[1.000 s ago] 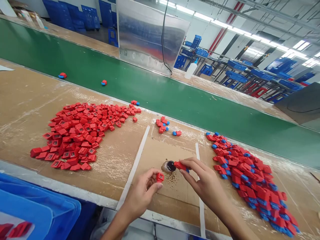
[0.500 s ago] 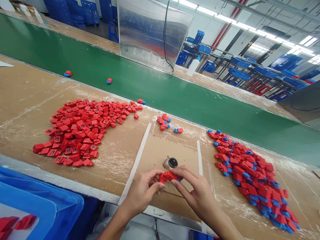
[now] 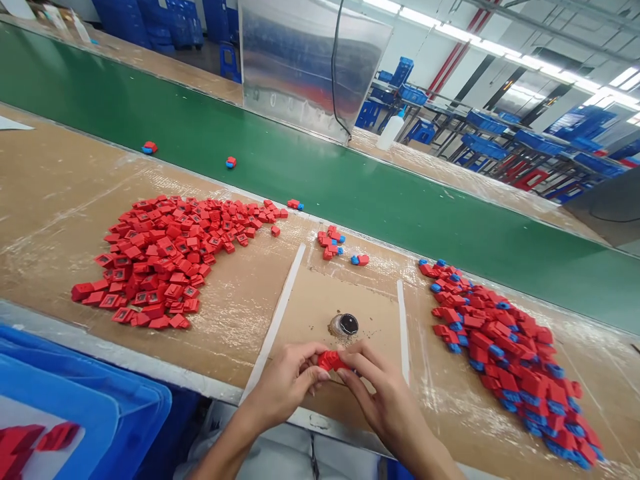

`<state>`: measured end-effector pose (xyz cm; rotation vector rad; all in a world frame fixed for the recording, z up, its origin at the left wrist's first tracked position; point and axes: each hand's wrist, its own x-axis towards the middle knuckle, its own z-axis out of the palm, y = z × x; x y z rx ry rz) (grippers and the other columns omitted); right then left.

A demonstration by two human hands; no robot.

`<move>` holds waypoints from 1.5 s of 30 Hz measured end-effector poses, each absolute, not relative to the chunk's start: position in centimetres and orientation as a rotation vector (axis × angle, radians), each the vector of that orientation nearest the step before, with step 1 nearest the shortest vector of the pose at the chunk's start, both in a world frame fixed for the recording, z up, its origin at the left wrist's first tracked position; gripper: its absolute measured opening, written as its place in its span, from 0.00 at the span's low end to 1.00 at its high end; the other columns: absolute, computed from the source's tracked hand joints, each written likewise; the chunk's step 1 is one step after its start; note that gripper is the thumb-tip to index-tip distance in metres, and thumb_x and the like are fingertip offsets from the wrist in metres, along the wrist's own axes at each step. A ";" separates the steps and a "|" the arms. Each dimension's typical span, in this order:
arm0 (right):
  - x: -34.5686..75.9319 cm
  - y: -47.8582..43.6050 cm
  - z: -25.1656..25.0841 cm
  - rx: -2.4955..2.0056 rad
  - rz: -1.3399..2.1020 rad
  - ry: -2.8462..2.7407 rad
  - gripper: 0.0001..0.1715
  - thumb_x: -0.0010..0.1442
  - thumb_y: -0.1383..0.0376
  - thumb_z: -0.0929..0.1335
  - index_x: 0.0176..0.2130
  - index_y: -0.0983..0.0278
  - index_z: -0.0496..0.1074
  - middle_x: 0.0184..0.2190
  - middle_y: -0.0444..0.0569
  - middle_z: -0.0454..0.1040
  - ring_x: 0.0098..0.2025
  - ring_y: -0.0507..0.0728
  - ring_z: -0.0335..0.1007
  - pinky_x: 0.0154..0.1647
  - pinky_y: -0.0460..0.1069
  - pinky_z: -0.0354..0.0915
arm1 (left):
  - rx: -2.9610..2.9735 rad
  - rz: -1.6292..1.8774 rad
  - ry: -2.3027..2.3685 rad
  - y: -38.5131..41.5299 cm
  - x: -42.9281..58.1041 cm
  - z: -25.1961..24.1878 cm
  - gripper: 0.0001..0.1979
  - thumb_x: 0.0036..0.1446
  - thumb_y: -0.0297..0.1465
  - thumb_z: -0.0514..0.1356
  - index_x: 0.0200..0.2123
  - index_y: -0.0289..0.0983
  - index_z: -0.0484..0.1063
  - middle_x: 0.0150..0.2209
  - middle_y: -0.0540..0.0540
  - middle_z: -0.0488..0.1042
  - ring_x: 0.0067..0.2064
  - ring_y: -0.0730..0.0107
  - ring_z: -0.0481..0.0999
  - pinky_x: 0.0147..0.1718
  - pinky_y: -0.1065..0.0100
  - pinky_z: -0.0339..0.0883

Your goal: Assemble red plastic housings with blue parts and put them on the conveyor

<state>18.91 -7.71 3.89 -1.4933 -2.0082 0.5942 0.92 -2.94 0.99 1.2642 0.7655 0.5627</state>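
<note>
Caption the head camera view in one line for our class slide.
Left hand and right hand hold a red plastic part between a red heap and a red-and-blue heap.

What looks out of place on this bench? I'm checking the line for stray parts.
A red-and-blue part and another lie alone on the green conveyor belt, away from the bench piles. Brown specks are scattered on the cardboard mat around the round dark dish.
</note>
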 end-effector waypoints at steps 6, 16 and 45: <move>18.3 -8.0 3.4 -1.504 0.551 -1.987 0.11 0.66 0.68 0.60 0.42 0.62 0.71 0.33 0.50 0.69 0.33 0.55 0.68 0.32 0.48 0.67 | 1.420 0.502 0.826 -2.5 0.7 1.0 0.12 0.59 0.30 0.55 0.43 0.37 0.75 0.28 0.49 0.71 0.29 0.70 0.69 0.29 0.72 0.62; 25.9 -7.5 5.0 -1.676 0.240 -1.736 0.11 0.65 0.64 0.63 0.44 0.61 0.73 0.38 0.51 0.77 0.36 0.57 0.74 0.37 0.50 0.70 | 1.448 0.298 0.914 1.5 -1.5 4.1 0.34 0.50 0.31 0.63 0.61 0.45 0.61 0.42 0.46 0.75 0.34 0.67 0.75 0.36 0.67 0.69; 23.2 27.4 2.3 -1.810 0.420 -2.185 0.17 0.65 0.60 0.66 0.51 0.65 0.68 0.50 0.52 0.70 0.46 0.57 0.71 0.46 0.57 0.69 | 1.654 0.812 1.289 9.6 -2.3 4.2 0.15 0.62 0.37 0.53 0.42 0.38 0.77 0.37 0.44 0.79 0.39 0.62 0.74 0.39 0.67 0.65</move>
